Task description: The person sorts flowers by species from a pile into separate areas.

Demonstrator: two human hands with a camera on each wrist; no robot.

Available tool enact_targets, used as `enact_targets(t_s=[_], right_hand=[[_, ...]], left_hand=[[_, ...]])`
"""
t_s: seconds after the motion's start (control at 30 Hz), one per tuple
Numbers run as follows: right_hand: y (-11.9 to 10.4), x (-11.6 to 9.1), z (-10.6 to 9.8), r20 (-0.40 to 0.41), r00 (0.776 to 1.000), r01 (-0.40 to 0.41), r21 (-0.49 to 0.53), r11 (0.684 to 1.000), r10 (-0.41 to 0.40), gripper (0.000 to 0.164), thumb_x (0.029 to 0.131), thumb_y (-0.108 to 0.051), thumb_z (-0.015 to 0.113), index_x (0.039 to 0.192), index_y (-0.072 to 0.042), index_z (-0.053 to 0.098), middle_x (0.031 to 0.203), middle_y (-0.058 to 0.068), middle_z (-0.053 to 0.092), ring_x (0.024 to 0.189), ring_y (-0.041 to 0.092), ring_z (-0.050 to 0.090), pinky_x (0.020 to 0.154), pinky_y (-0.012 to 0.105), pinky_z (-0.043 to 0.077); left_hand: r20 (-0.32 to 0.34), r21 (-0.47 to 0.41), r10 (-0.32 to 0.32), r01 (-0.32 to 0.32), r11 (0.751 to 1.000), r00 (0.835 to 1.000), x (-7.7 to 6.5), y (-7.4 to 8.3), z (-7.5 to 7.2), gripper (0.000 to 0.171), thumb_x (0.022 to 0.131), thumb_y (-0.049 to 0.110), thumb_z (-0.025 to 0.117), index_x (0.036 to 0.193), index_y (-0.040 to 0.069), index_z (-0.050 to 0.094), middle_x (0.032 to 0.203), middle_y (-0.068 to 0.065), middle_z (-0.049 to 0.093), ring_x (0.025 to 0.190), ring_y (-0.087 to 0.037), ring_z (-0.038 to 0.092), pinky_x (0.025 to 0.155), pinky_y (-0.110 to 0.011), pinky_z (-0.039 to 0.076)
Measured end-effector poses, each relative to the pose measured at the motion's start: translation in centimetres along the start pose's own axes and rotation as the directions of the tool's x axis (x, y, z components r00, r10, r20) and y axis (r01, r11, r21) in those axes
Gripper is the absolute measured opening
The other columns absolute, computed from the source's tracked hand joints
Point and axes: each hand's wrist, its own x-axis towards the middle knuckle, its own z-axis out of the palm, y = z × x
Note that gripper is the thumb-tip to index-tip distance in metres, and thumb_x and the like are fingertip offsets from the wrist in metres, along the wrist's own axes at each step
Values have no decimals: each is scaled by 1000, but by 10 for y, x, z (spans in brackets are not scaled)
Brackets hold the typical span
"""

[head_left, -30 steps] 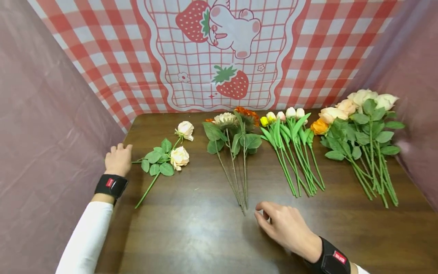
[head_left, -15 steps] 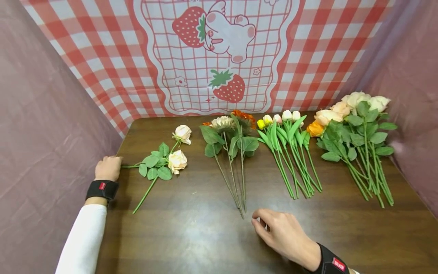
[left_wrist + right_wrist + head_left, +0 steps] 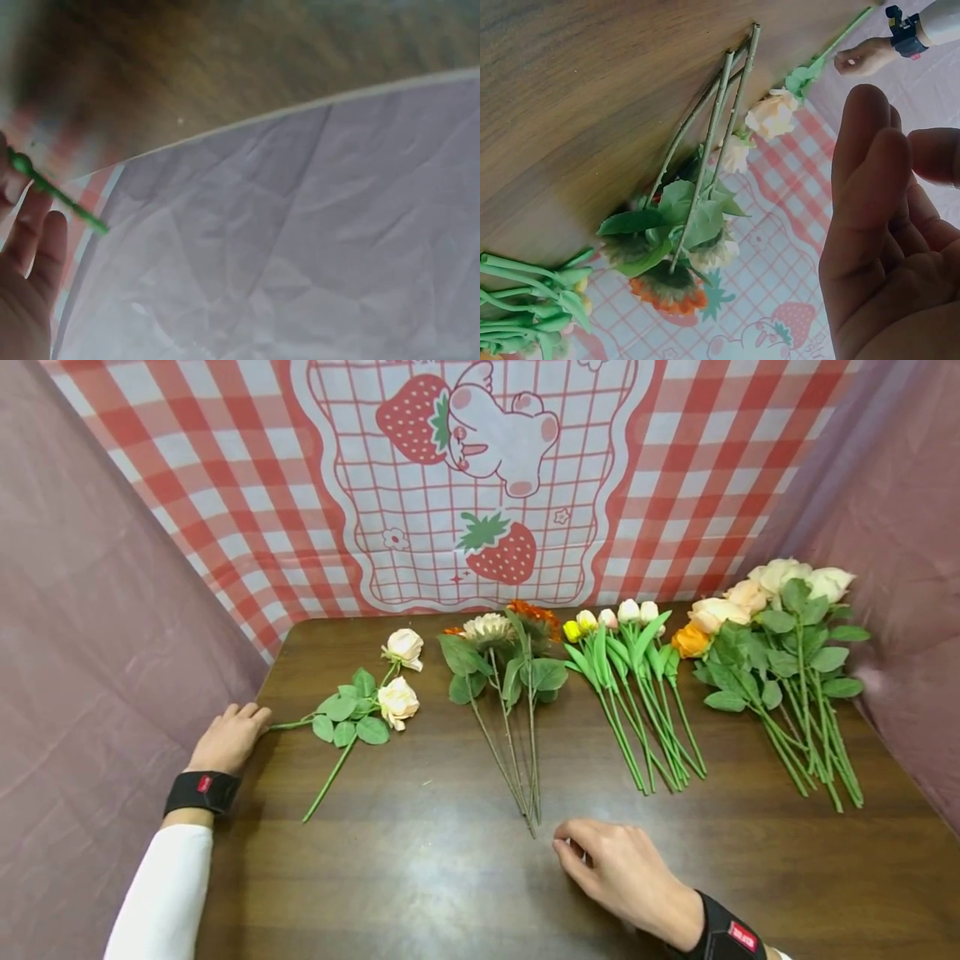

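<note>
In the head view, my left hand (image 3: 227, 737) is at the left edge of the table, pinching the end of a rose stem. The left wrist view shows that green stem (image 3: 71, 204) between thumb and fingers. Two cream roses, an upper one (image 3: 405, 648) and a lower one (image 3: 398, 702), lie together with their leaves overlapping. A second stem (image 3: 330, 783) slants toward the front, untouched. Which bloom belongs to the pinched stem I cannot tell. My right hand (image 3: 626, 868) holds nothing; its fingers are loosely curled, near the stem ends of the orange and cream daisy-like flowers (image 3: 489, 628).
Several tulips (image 3: 637, 677) lie right of the middle. A larger bunch of roses (image 3: 795, 652) occupies the far right. Checked cloth (image 3: 675, 485) hangs behind the brown table (image 3: 375, 877), and mauve cloth (image 3: 97, 568) drapes along the sides.
My left hand has moved left and toward me, its wrist swinging outward. Over the last half second both cream roses shifted slightly right and away. The right hand barely moved.
</note>
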Motion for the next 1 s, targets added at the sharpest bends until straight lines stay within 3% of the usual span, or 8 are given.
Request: enact_targets(t_s=[0.23,0.43,0.57,0.7,0.83,0.9,0.97,1.0], right_hand=[[0,1,1,3,1000,25,28,999,-25,15,78,-8,71,83,-22,66,77,-16,65,61,-6,54,49,16,43],[-3,4,3,12,999,31,47,998,-31,17,78,-8,73,84,-23,66,77,-17,66,61,-6,55,49,16,44],[-7,9,2,29,999,24,77,997,-27,19,78,-7,74,86,-23,67,77,-16,66,62,-9,52,49,12,41],[-11,17,2,22,999,36,104,994,-39,19,80,-5,73,87,-22,67,78,-15,66,62,-10,50,48,10,39],[-17,30,3,14,998,64,144,987,-67,17,82,-5,70,89,-20,67,79,-14,66,63,-10,49,51,9,39],[-20,36,5,18,997,66,168,984,-70,13,85,-6,69,91,-19,67,80,-13,66,63,-9,50,52,9,40],[-23,41,7,44,998,44,212,976,-54,10,89,-8,68,94,-16,68,83,-10,68,65,-8,51,55,8,42],[-25,43,8,57,997,31,234,972,-45,9,90,-9,68,96,-15,68,84,-9,68,66,-8,52,55,9,43]], left_hand=[[-55,53,14,-11,999,998,-2,3,-24,17,86,-4,57,102,-2,55,96,-22,55,91,-48,51,66,-58,40],[-139,49,-14,21,999,990,-10,9,-36,15,88,-1,63,100,-2,55,93,-22,53,88,-46,52,66,-57,39],[-227,-66,-51,37,997,973,-10,25,-37,11,91,-2,61,100,-3,55,92,-21,54,87,-45,53,68,-57,39],[-331,-258,-54,-35,965,942,3,64,-38,9,92,-8,60,98,-4,55,90,-19,55,84,-39,55,71,-51,42],[-406,-435,-43,-152,887,913,20,119,-39,11,88,-13,63,95,-7,57,88,-17,58,82,-28,57,76,-34,45],[-397,-534,-38,-198,822,917,26,150,-42,10,88,-12,63,94,-7,58,84,-14,60,78,-22,59,73,-26,47],[-346,-661,-15,-232,714,938,28,181,-45,8,90,-12,60,95,-7,56,83,-12,61,75,-17,60,68,-24,51],[-311,-731,8,-244,638,950,28,196,-47,7,92,-12,58,97,-8,55,84,-13,62,75,-15,61,67,-25,53]])
